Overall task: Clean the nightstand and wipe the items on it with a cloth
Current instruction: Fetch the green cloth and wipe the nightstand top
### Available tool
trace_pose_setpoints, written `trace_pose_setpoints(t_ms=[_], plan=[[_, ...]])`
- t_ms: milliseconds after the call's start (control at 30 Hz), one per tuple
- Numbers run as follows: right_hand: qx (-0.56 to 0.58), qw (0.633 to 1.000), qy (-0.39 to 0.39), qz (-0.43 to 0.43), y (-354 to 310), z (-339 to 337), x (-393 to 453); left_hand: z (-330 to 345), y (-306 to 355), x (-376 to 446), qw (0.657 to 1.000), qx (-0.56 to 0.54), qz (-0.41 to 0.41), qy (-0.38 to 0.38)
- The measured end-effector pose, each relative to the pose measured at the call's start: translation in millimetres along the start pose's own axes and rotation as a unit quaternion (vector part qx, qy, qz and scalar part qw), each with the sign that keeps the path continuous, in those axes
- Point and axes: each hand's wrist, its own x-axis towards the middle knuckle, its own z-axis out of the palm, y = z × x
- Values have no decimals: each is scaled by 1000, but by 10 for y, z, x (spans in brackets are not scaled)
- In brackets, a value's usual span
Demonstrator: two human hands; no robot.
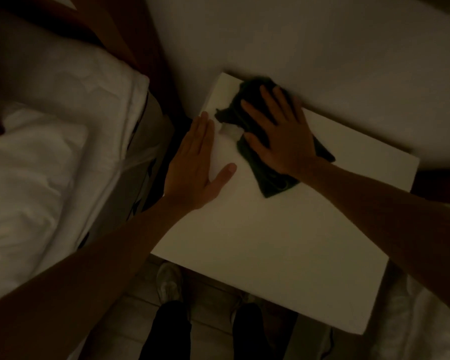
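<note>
Flat, spread fingers: right hand (281, 133) presses dark cloth (255, 141) onto white nightstand (257, 229) top, far side near wall (322, 42). Left hand (195, 165) also flat, fingers straight, palm down on nightstand's left edge, just beside cloth, holding nothing. Bed (50, 139) with white bedding at left. Dim light.

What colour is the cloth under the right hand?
Dark green, nearly black in this dim light; the cloth shows in the head view.

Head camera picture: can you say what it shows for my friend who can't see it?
A right hand presses a dark cloth flat onto a white nightstand, while the left hand rests open beside it. A bed with white sheets is on the left.
</note>
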Motion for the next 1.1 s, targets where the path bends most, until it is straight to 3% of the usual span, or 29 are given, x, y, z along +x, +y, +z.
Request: trace_pose_setpoints(t_ms=[133,233,400,500,600,733,833,933,1033,1100], plan=[[30,999,-5,-40,-212,-21,-247,-35,39,-13,1000,5,-4,-15],[70,988,-26,-136,-479,-66,-596,-60,-27,-167,996,-82,-32,-16],[172,925,-87,-329,-1108,-16,-1079,-18,-249,-749,976,-214,-32,-5],[198,886,-103,-406,-1293,33,-1002,-4,-307,-775,922,-376,-92,-17],[181,873,-113,-438,-1209,66,-736,24,-339,-746,886,-443,-133,-18],[106,920,-85,-369,-879,55,-179,-5,-266,-705,843,-524,-119,10],[57,972,-65,-220,-540,5,277,-7,-227,-715,897,-420,-135,14],[16,992,-59,-115,-296,-30,511,-1,-172,-724,974,-194,-120,7],[15,998,-32,-55,-332,-20,371,29,-109,-685,994,-53,-93,0],[33,997,-28,-65,-392,-39,81,59,-113,-683,997,5,-80,-2]])
